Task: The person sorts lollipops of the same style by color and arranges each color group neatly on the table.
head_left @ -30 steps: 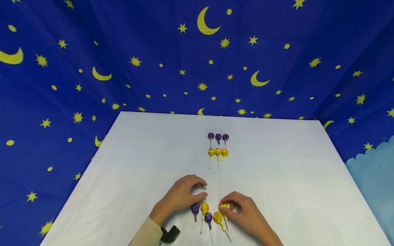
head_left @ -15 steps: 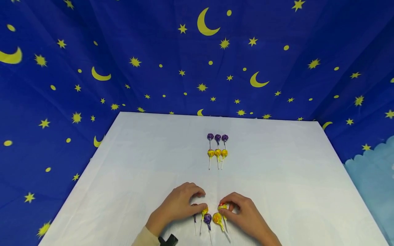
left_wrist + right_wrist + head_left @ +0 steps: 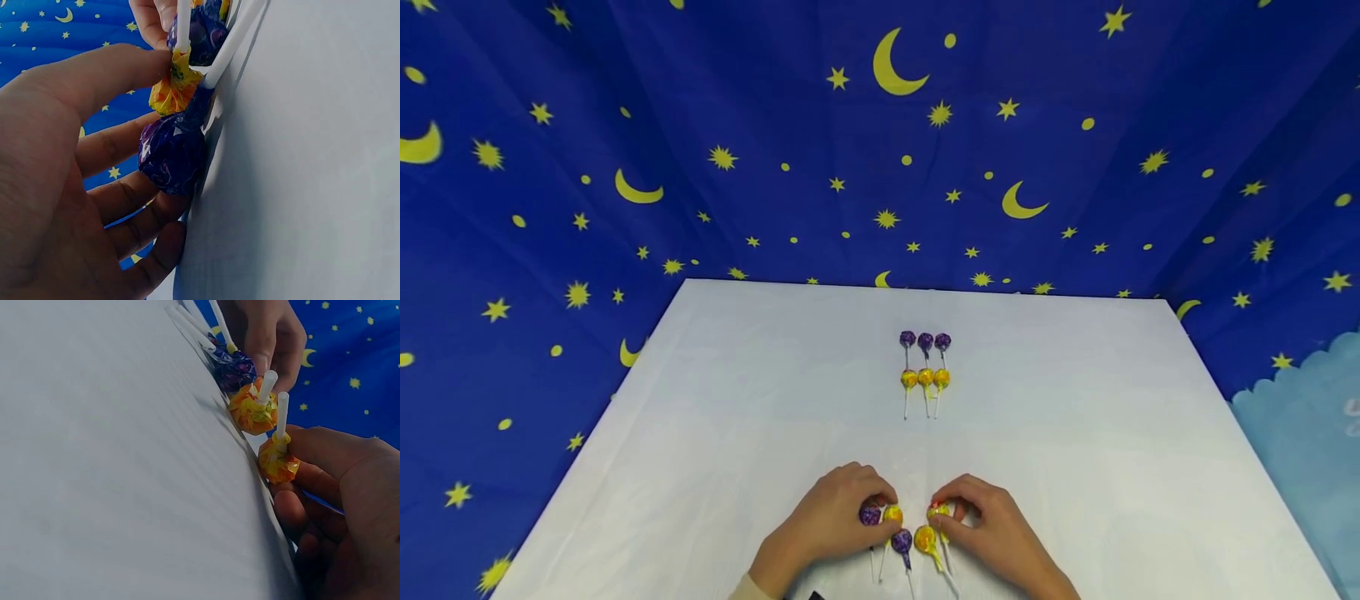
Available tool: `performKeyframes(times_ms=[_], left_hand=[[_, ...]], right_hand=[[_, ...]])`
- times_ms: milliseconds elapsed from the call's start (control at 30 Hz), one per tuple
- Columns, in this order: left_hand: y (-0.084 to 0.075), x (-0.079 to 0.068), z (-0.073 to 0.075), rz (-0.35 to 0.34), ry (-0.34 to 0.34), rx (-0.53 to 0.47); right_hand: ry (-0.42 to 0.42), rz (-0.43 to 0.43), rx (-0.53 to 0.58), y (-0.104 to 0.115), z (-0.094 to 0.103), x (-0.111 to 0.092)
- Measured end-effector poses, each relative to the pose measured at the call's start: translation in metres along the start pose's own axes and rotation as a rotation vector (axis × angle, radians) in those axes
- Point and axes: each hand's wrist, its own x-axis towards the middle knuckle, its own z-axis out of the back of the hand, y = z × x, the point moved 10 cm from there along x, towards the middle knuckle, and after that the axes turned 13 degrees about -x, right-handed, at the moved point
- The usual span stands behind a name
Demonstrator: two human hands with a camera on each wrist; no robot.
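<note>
My left hand pinches a wrapped yellow lollipop by its head between thumb and index finger. Close by the curled fingers lies a purple lollipop, its stick toward me. My right hand holds another yellow lollipop between thumb and fingers; its white stick points toward me. Between the hands lie a second purple lollipop and a further yellow lollipop, which neither hand grips.
Farther back on the white table, three purple lollipops lie in a row. In front of them is a row of three yellow lollipops. A blue cloth with moons and stars stands behind the table.
My left hand has come down toward me and closed its thumb and index finger on the yellow lollipop. The right hand keeps its hold in place. The head view has tilted slightly.
</note>
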Motion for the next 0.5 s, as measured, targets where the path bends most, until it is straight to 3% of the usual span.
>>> performKeyframes(times_ms=[267,500], left_hand=[[-0.0021,-0.0008,-0.0009,-0.039,-0.02,-0.009],[0.0027,0.0014,0.0003,-0.013,-0.029,-0.022]], right_hand=[[0.014,-0.017,-0.024,-0.0015,-0.0007,-0.0005],[0.015,-0.032,-0.007,-0.0019,0.0007,0.002]])
